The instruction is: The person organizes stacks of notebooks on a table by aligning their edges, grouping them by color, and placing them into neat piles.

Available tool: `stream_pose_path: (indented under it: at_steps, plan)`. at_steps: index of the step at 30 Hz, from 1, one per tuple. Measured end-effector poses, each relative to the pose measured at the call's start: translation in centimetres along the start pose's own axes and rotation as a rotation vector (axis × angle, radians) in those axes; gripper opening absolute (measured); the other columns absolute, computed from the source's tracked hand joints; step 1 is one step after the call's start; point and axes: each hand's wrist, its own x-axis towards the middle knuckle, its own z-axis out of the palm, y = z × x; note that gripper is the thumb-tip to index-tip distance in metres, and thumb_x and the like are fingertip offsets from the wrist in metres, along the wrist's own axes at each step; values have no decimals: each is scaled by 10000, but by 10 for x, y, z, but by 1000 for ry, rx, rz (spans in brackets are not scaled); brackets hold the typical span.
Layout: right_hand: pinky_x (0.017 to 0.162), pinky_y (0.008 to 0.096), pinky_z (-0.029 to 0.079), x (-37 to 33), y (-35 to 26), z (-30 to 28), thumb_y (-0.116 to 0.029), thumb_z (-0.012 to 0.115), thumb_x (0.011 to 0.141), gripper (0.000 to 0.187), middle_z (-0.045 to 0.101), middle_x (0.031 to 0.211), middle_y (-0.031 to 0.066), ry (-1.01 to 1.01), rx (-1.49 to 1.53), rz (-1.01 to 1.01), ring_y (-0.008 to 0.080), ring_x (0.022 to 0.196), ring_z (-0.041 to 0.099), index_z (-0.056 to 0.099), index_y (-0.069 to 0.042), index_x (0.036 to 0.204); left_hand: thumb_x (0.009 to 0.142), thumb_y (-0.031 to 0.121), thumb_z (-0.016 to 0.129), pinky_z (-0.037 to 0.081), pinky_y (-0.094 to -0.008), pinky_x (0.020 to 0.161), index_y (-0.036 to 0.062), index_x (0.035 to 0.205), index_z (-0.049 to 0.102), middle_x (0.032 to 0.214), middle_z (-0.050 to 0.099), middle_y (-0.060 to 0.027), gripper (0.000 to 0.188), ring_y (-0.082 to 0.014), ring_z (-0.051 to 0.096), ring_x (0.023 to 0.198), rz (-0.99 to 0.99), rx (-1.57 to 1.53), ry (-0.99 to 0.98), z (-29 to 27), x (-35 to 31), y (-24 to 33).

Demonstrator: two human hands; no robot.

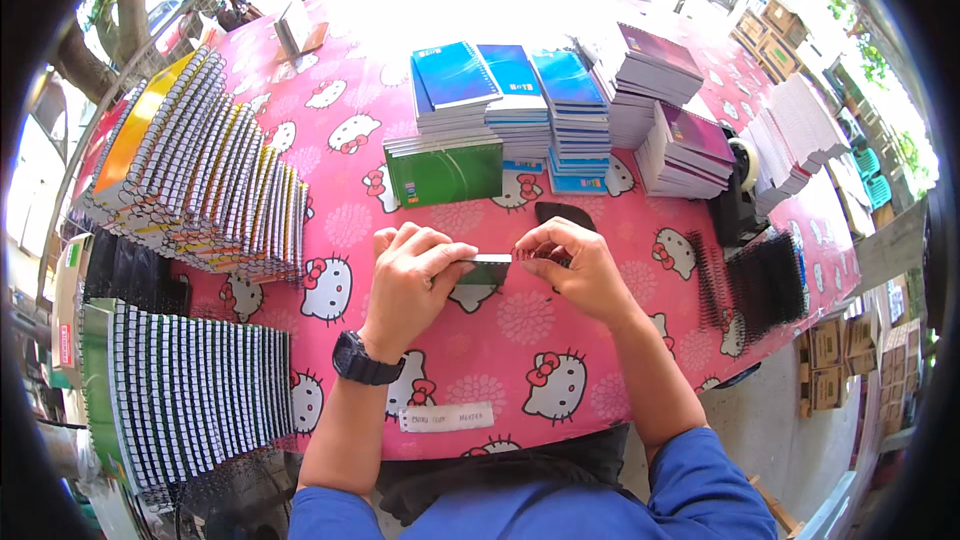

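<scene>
Over the near middle of the table, my left hand (418, 272) is closed on a small notebook (488, 262), seen nearly edge-on with white pages above and a dark green side below. A black watch sits on that wrist. My right hand (578, 266) pinches a dark reddish wire binding coil (528, 255) at the notebook's right end. Whether the coil is threaded into the holes cannot be made out. Just beyond the right fingers lies a dark rounded object (566, 212), its kind unclear.
Spiral notebooks (190, 155) lean in a row at left, with green-covered ones (200, 380) nearer. Stacked blue notebooks (455, 75), a green one (445, 175) and purple ones (690, 135) stand beyond my hands. Black binding coils (765, 275) and a tape dispenser (738, 205) are at right.
</scene>
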Motion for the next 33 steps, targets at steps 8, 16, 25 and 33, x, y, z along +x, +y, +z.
stream_pose_path:
  at_steps: [8,16,25,33]
  plan:
    - [687,313,492,4,-7,0,94,663,652,219,608,805,68,22,-117,-311,218,798,585,640,-44,820,676,147,732,341,-316,718,167,811,705,737,617,34,139,-159,536,739,9,9,-21,-6,1,2]
    - [689,294,507,0,-8,-6,100,661,681,228,601,871,78,-52,-113,-280,193,819,600,626,-21,872,704,160,716,341,-315,731,174,827,709,747,614,53,124,-143,528,749,27,-12,-47,-4,1,2]
    - [690,291,510,-1,-11,-10,93,643,724,211,605,873,81,-143,-85,-236,184,789,612,622,-2,912,701,124,704,351,-324,769,156,824,697,779,624,30,127,-165,545,795,-3,-10,-66,-6,2,7]
    - [638,239,493,-2,-5,-3,43,579,840,270,646,855,52,-164,45,-110,97,756,604,612,-34,1096,710,83,673,369,-352,777,109,832,663,798,612,-12,125,-209,553,819,8,-24,-82,-7,1,10]
